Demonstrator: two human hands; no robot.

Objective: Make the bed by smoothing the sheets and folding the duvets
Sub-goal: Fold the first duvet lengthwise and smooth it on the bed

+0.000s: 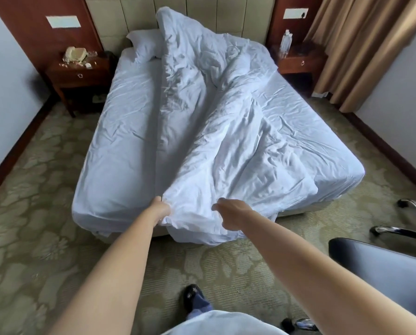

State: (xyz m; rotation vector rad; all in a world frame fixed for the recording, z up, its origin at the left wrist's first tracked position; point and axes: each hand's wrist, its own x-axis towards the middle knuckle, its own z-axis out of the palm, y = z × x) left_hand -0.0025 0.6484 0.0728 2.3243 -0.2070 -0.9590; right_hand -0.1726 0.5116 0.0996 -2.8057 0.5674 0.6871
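- My left hand (162,210) has its grip pinched tight on the near edge of the duvet (226,141), fingers buried in the cloth at the foot of the bed (120,131).
- My right hand (233,217) sits just to the right of it on the same edge, fingers curled down over a bunch of fabric, so this grip is clamped on the duvet too.
- Ahead of both grips the duvet runs away in a rumpled ridge up the middle of the bed, its far end heaped against the headboard (134,22), beside the pillow (145,45).
- The sheet (129,112) lies bare on either side of that ridge, creased, more so to the right.
- I judge this to be the early step: taking hold of the duvet's foot edge to straighten it.
- The next move calls for drawing the edge toward me and spreading my grips apart, so the cloth flattens before any folding.
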